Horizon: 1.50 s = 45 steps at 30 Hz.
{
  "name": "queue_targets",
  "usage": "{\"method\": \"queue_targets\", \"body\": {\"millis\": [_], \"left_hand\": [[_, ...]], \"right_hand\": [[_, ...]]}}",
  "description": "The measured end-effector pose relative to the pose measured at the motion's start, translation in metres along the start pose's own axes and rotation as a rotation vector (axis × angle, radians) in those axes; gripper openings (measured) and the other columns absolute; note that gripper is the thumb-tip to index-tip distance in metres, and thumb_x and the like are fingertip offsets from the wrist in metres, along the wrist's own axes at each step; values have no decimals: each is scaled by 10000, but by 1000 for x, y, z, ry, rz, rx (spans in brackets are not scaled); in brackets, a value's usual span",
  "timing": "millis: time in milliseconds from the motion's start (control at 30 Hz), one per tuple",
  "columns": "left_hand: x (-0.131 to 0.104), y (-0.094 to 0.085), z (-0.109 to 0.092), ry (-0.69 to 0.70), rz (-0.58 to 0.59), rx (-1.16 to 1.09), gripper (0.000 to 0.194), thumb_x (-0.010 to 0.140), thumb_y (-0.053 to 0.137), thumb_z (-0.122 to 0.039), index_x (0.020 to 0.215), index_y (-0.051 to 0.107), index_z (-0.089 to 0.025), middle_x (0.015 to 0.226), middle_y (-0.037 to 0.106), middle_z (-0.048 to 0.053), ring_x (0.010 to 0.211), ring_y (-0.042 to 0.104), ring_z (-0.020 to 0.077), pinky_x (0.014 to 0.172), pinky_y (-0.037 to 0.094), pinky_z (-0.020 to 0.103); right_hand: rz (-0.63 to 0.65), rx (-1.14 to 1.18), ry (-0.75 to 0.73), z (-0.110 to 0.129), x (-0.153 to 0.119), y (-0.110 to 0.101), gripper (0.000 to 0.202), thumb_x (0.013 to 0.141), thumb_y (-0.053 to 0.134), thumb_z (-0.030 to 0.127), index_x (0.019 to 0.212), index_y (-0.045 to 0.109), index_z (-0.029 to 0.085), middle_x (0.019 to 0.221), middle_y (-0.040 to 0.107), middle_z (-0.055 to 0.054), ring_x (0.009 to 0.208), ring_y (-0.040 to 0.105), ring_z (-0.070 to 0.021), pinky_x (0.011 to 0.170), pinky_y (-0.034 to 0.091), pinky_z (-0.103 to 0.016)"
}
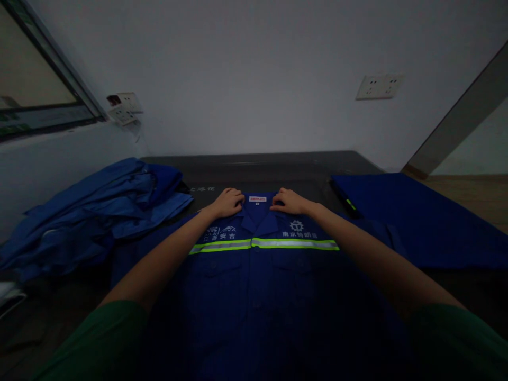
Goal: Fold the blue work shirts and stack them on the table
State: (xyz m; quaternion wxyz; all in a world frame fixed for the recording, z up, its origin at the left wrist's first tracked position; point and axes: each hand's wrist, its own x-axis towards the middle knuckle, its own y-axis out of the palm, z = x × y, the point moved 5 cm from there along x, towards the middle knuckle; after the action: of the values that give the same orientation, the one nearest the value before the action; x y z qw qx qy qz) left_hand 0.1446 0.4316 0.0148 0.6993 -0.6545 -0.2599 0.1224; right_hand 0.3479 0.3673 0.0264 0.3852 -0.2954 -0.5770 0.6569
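A dark blue work jacket (256, 275) lies spread front side up, with a yellow-green reflective stripe across the chest and white printing above it. Its collar points away from me and shows a white label with red print. My left hand (229, 202) is at the left side of the collar, fingers curled and closed on the cloth. On the collar's right side, my right hand (289, 201) pinches the fabric between thumb and fingers. Both arms reach over the jacket, and its lower part fades into shadow.
Crumpled blue garments (119, 196) are heaped at the left on the dark table (254, 164). A flat folded blue garment (413, 217) lies at the right. Behind stands a white wall with sockets (380, 87); a window (35, 69) is at the upper left.
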Motion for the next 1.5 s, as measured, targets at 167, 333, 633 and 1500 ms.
{"method": "queue_targets", "body": {"millis": [167, 333, 633, 1500], "left_hand": [[-2, -7, -12, 16, -63, -108, 277, 844, 449, -147, 1049, 617, -227, 1102, 599, 62, 1105, 507, 228, 1009, 352, 414], [-15, -4, -36, 128, 2, -232, 322, 930, 467, -321, 1226, 560, -235, 1400, 470, 69, 1312, 398, 201, 1099, 300, 374], [-15, 18, -35, 17, 13, -220, 466, 939, 459, -371, 1388, 421, -254, 1498, 386, 70, 1422, 257, 220, 1163, 159, 471], [37, -1, -42, -444, -117, -405, 309, 893, 520, -301, 1148, 653, -189, 1201, 643, 94, 1129, 573, 235, 996, 411, 357]], "right_hand": [[-56, -138, -43, 6, -2, -2, 272, 879, 582, 426, 924, 672, 174, 937, 652, -101, 969, 501, -263, 818, 400, -352], [-117, -142, -15, 9, 2, 8, 273, 897, 563, 384, 1013, 642, 149, 1047, 626, -127, 1029, 494, -265, 868, 413, -366], [-419, -70, 289, 18, -21, 9, 482, 929, 474, 372, 1340, 480, 120, 1419, 412, -191, 1313, 374, -303, 1067, 334, -473], [-377, 35, 668, -43, -67, 5, 277, 903, 532, 325, 1077, 690, 179, 1123, 645, -114, 1081, 552, -262, 915, 435, -376]]}}
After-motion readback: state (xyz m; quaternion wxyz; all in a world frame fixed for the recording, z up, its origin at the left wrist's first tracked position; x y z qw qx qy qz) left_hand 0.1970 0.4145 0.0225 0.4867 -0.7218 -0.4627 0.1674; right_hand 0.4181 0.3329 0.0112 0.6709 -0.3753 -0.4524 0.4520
